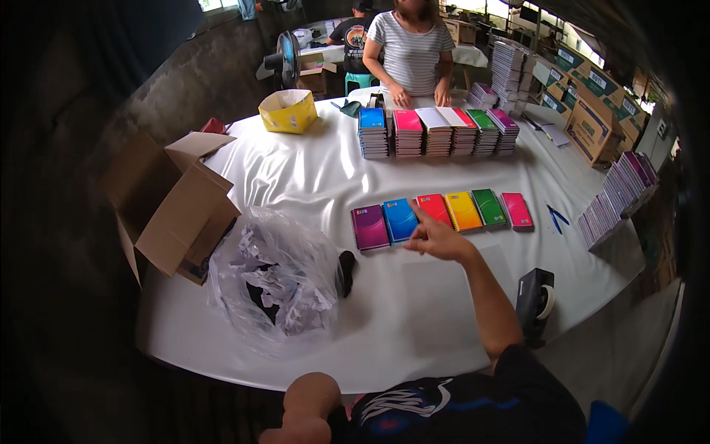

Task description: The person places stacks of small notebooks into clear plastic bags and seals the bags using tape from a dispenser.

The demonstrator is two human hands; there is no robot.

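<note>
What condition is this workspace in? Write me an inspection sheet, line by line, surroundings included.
Surface: white cover, glossy and wrinkled.
Job's things: six notebooks in a row, purple, blue, red, yellow, green and pink; notebook stacks stand behind.
Clutter: plastic bag of crumpled paper, open cardboard box, yellow container, blue-handled tool, black tape dispenser.
Hands: right hand at the blue and red notebooks, pointing, nothing seen held; left hand out of view.
Cables: nothing seen.
Surroundings: person in a striped top opposite, fan, cartons at the right.
</note>
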